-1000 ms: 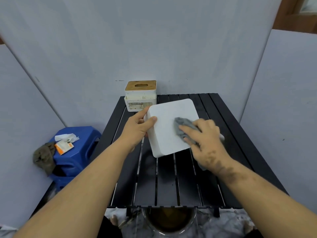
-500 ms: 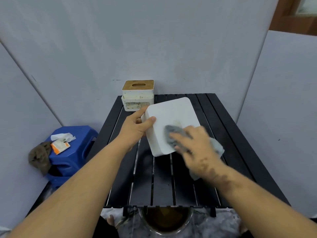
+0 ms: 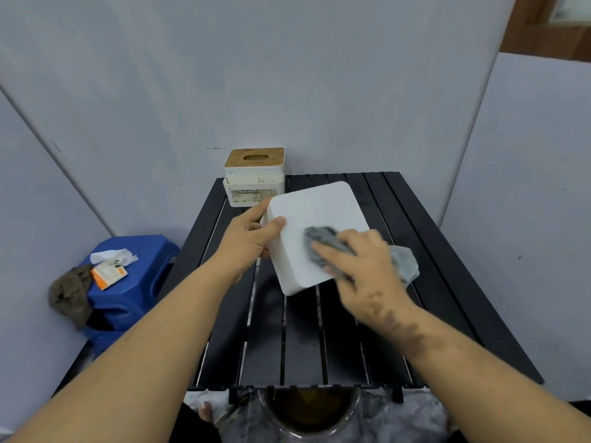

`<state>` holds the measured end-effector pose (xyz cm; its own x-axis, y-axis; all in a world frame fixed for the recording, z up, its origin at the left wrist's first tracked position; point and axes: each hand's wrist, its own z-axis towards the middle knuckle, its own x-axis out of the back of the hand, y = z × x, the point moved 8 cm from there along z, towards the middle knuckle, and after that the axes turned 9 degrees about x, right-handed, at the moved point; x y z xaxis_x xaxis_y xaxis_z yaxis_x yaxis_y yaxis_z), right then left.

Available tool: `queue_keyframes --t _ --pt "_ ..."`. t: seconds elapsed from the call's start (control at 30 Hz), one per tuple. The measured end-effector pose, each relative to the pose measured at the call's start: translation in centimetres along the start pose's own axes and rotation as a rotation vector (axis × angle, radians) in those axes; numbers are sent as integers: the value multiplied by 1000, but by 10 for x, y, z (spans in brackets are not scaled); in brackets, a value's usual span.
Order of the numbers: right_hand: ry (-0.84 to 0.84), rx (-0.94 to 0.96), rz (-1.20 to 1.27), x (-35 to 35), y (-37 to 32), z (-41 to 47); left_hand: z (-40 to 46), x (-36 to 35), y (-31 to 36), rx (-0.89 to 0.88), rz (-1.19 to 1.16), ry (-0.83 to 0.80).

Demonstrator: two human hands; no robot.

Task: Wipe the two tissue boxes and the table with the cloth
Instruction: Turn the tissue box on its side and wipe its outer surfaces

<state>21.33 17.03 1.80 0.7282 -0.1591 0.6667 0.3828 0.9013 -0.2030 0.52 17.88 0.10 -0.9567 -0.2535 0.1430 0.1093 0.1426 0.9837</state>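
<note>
A plain white tissue box [image 3: 315, 215] lies tilted on the black slatted table [image 3: 300, 340], its broad smooth face up. My left hand [image 3: 248, 241] grips its left edge, thumb on top. My right hand [image 3: 361, 266] presses a crumpled grey cloth [image 3: 323, 239] on the box's near right part; the cloth's tail hangs out behind the hand at the right. A second tissue box [image 3: 254, 177], white with a wooden slotted lid, stands at the table's far left corner.
A blue plastic stool [image 3: 137, 282] stands left of the table, carrying white paper, an orange packet [image 3: 107, 274] and a brown rag [image 3: 68, 295]. Grey partition walls close in behind and on both sides. A round dark container [image 3: 308, 410] sits below the table's near edge.
My right hand has rubbed the cloth over the white box, sliding toward me and then back up toward its middle. The left hand has kept its grip on the box.
</note>
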Motion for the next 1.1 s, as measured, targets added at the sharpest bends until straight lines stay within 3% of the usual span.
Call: queue_keyframes --t 0.07,0.13,0.27,0.33,0.4,0.5,0.57,0.77,0.83,1.0,1.1 --pt "-83 145 23 -10 -22 3 -1 1 2 -20 13 -7" --pt "-86 152 29 -4 -8 6 -1 2 2 -21 19 -18" --pt "97 -207 71 20 62 -4 -3 2 3 -11 20 -22" --pt "111 -276 80 17 63 -4 -3 3 2 -21 15 -12" --pt "77 -206 48 5 34 4 -2 2 2 -27 13 -6" --pt "-31 44 78 -13 -15 11 -2 1 2 -41 17 -19" --pt "-35 129 68 -8 -13 14 -2 1 3 -48 28 -32" --pt "202 -302 181 16 70 1 -5 2 3 -24 27 -21" --pt "196 -278 183 10 50 8 -4 3 2 -22 31 -20" --pt "25 40 140 -13 -4 26 -5 1 5 -31 57 -40" --pt "120 -106 108 5 38 24 -7 3 6 -10 33 -42"
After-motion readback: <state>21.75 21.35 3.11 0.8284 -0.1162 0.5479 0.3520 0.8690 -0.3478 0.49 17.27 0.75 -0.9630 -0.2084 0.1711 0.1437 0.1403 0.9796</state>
